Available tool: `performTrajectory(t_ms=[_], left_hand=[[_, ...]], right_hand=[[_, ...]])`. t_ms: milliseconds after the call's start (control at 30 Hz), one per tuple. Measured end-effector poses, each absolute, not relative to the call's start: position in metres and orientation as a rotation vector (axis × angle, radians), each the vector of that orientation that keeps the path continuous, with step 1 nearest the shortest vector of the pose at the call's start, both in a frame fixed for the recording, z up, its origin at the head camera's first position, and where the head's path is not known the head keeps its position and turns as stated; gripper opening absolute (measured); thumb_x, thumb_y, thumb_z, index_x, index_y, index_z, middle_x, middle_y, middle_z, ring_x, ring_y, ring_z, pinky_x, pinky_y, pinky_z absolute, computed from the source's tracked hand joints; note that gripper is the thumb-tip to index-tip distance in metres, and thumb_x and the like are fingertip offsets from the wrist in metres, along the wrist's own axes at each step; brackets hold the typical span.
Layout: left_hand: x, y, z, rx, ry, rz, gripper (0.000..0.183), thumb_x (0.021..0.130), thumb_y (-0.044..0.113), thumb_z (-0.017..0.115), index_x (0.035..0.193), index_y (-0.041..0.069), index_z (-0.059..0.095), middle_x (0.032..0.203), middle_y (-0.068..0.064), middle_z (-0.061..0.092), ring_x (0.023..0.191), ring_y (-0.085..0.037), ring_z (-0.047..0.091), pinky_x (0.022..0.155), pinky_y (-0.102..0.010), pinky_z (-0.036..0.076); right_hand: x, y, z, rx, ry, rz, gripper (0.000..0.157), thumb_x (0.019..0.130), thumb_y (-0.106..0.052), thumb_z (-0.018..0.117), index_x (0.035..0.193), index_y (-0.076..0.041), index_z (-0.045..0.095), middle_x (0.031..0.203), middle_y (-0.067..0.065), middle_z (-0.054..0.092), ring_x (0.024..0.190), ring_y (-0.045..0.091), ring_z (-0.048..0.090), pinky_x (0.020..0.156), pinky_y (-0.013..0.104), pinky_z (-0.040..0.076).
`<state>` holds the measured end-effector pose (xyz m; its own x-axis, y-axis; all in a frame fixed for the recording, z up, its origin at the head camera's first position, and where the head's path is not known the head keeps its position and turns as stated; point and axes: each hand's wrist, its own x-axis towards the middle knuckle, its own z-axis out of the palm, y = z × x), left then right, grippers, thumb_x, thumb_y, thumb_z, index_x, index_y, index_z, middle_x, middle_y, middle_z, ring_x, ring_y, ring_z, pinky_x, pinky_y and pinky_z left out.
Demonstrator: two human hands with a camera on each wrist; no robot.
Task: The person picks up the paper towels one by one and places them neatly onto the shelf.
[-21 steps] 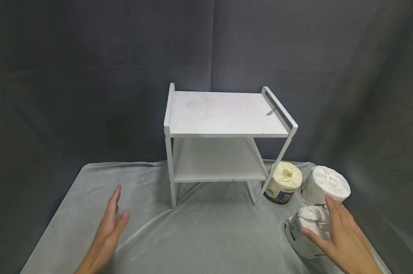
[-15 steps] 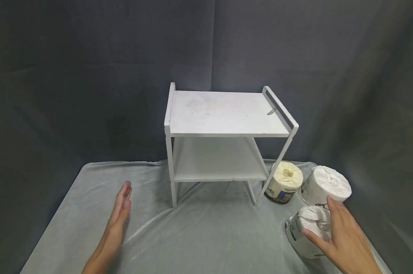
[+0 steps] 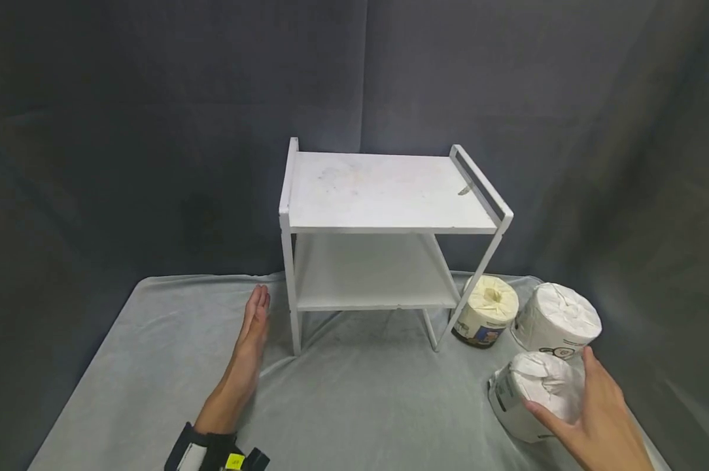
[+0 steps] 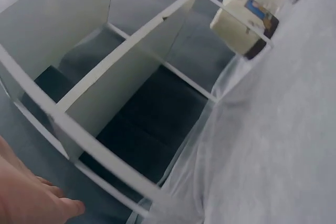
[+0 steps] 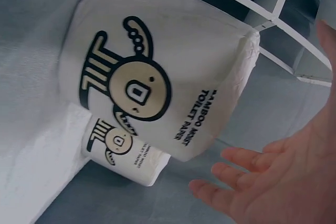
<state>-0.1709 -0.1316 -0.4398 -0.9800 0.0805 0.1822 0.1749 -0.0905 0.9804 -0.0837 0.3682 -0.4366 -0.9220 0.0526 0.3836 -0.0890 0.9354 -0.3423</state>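
Observation:
My left hand (image 3: 248,347) is held out with straight fingers, to the left of the front left leg of a white two-tier shelf (image 3: 390,193). It holds nothing; its fingers (image 4: 50,198) show beside the frame in the left wrist view. At the right, my right hand (image 3: 604,418) is spread beside the nearest white wrapped toilet paper roll (image 3: 543,379). A gap shows between its fingers and that printed roll (image 5: 139,72) in the right wrist view. Behind stand another white toilet paper roll (image 3: 560,314) and a cream-yellow one (image 3: 486,307).
A grey cloth (image 3: 378,405) covers the table, slightly creased. Dark grey curtains (image 3: 184,163) enclose the back and sides. The yellow roll stands close by the shelf's right leg. A black strap (image 3: 204,451) is on my left wrist.
My left hand has moved right and forward, closer to the shelf's left leg. The right hand has shifted slightly right, showing more of the nearest roll. The rolls and shelf stay in place.

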Motion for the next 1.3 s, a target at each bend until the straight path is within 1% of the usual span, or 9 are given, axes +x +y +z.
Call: performTrajectory(t_ms=[167,367,567,700,867,1000,1067,1167,1300], left_hand=[[-0.187,-0.121,-0.442,-0.27,-2.064,-2.316,0.074,0.103,0.052,0.022,0.158,0.012,-0.008,0.166,-0.011,-0.008,0.151,-0.026,-0.006,0.118,-0.055,-0.001],[-0.195,-0.114,-0.445,-0.271,-2.025,-2.391,0.084,0.101,0.059,0.023,0.157,0.007,-0.013,0.165,-0.012,-0.011,0.15,-0.028,-0.008,0.118,-0.052,-0.003],[-0.202,-0.108,-0.447,-0.303,-1.985,-2.438,0.093,0.097,0.064,0.027,0.156,0.007,-0.017,0.164,-0.013,-0.015,0.15,-0.028,-0.013,0.118,-0.051,-0.006],[-0.206,-0.105,-0.449,-0.348,-1.956,-2.454,0.093,0.096,0.066,0.026,0.156,0.008,-0.016,0.164,-0.012,-0.015,0.149,-0.025,-0.014,0.117,-0.051,-0.009],[-0.209,-0.103,-0.449,-0.387,-1.92,-2.458,0.092,0.095,0.067,0.024,0.157,0.011,-0.015,0.164,-0.008,-0.017,0.148,-0.023,-0.018,0.116,-0.052,-0.012],[-0.21,-0.102,-0.449,-0.378,-1.902,-2.453,0.089,0.097,0.065,0.024,0.157,0.013,-0.015,0.164,-0.005,-0.019,0.148,-0.022,-0.021,0.115,-0.052,-0.015],[-0.209,-0.101,-0.449,-0.38,-1.91,-2.445,0.087,0.097,0.064,0.023,0.157,0.014,-0.016,0.164,-0.004,-0.021,0.147,-0.022,-0.022,0.114,-0.052,-0.016],[-0.21,-0.099,-0.449,-0.382,-1.924,-2.439,0.087,0.097,0.064,0.022,0.157,0.015,-0.017,0.163,-0.004,-0.022,0.147,-0.023,-0.023,0.114,-0.053,-0.016],[-0.211,-0.099,-0.449,-0.368,-1.925,-2.435,0.087,0.097,0.064,0.022,0.158,0.014,-0.014,0.164,-0.004,-0.019,0.148,-0.022,-0.02,0.115,-0.052,-0.015]], right_hand=[[-0.079,0.374,-0.444,-0.046,-2.636,0.589,0.133,0.061,-0.037,0.089,0.156,0.005,0.006,0.147,0.042,0.03,0.12,0.063,0.035,0.096,0.074,0.026],[-0.074,0.378,-0.455,-0.078,-2.57,0.637,0.139,0.053,-0.031,0.093,0.156,0.005,0.006,0.138,0.041,0.042,0.114,0.063,0.04,0.093,0.072,0.028],[-0.068,0.383,-0.466,-0.163,-2.561,0.685,0.141,0.049,-0.028,0.094,0.154,0.01,0.007,0.137,0.042,0.041,0.12,0.062,0.038,0.101,0.07,0.027],[-0.062,0.385,-0.47,-0.254,-2.635,0.737,0.143,0.054,-0.03,0.093,0.153,0.011,-0.002,0.141,0.044,0.035,0.129,0.061,0.029,0.104,0.07,0.022],[-0.061,0.384,-0.474,-0.382,-2.746,0.779,0.145,0.061,-0.039,0.09,0.152,0.008,-0.012,0.147,0.042,0.028,0.131,0.061,0.027,0.099,0.072,0.026],[-0.061,0.381,-0.478,-0.532,-2.808,0.792,0.146,0.063,-0.047,0.087,0.152,0.007,-0.016,0.152,0.038,0.023,0.131,0.059,0.028,0.098,0.07,0.029],[-0.061,0.381,-0.48,-0.6,-2.818,0.795,0.146,0.063,-0.049,0.087,0.152,0.008,-0.015,0.153,0.037,0.024,0.128,0.057,0.035,0.096,0.068,0.033],[-0.062,0.38,-0.482,-0.642,-2.825,0.828,0.145,0.064,-0.046,0.087,0.152,0.008,-0.015,0.152,0.04,0.022,0.125,0.057,0.038,0.096,0.067,0.037],[-0.067,0.38,-0.482,-0.621,-2.838,0.968,0.143,0.067,-0.038,0.087,0.15,0.008,-0.019,0.151,0.045,0.01,0.131,0.06,0.027,0.101,0.067,0.033]])
